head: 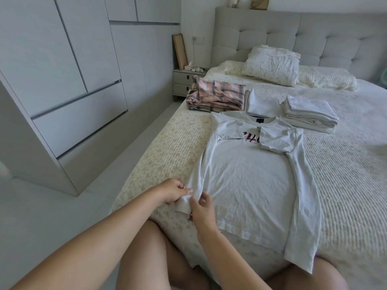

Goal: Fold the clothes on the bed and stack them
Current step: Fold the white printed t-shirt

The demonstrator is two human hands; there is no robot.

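Bedroom setup: both hands, left hand (pixel 173 191) and right hand (pixel 201 208), pinch the white tee's (pixel 247 178) bottom-left hem corner, probably starting a side fold.

The T-shirt (pixel 251 181) I am working on is white, with red and dark lettering on the chest and a dark label inside the collar. Behind it, the folded clothes (pixel 217 97) are pink and cream with dark plaid lines. The two folded stacks (pixel 307 114) beside them are plain white. My bedspread (pixel 345 164) is white with a ribbed texture, its near edge cream with a faint floral print. The headboard (pixel 314 36) is tufted grey, the wardrobe (pixel 62 70) pale grey.
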